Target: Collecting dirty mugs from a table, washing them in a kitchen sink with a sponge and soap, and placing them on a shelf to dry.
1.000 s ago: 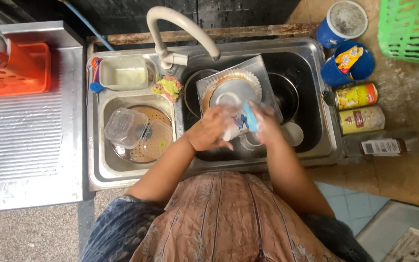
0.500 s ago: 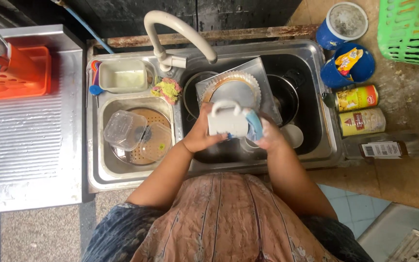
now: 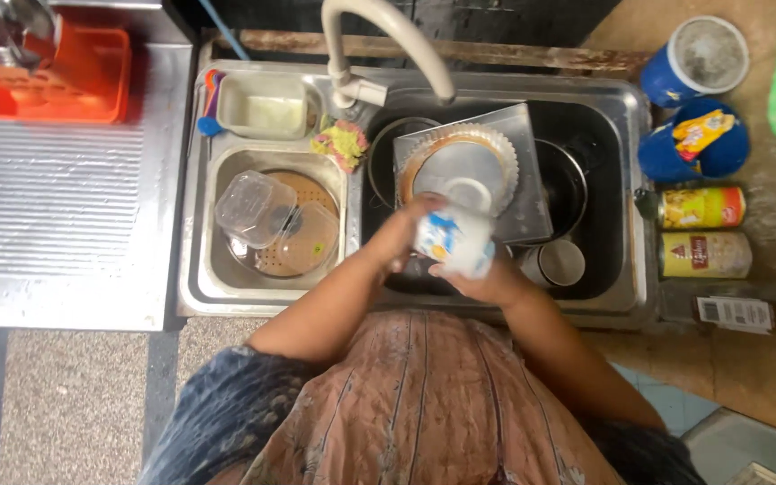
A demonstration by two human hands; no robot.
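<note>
both hands [image 3: 406, 235] hold a blurred white-and-blue mug [image 3: 454, 237] over the sink [image 3: 626, 193].

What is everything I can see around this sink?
Mug: one, white with blue print, held over right basin.
Faucet: one, white, behind the basins.
Fluted pan: one, metal, on a tray in right basin.
Clear tubs: two, left basin.
Sponge: one, yellow-pink, on the divider.
Orange rack: one, on the drainboard.
Cans: two, yellow, right counter.
Left hand: on the mug.
Right hand: under the mug.
</note>
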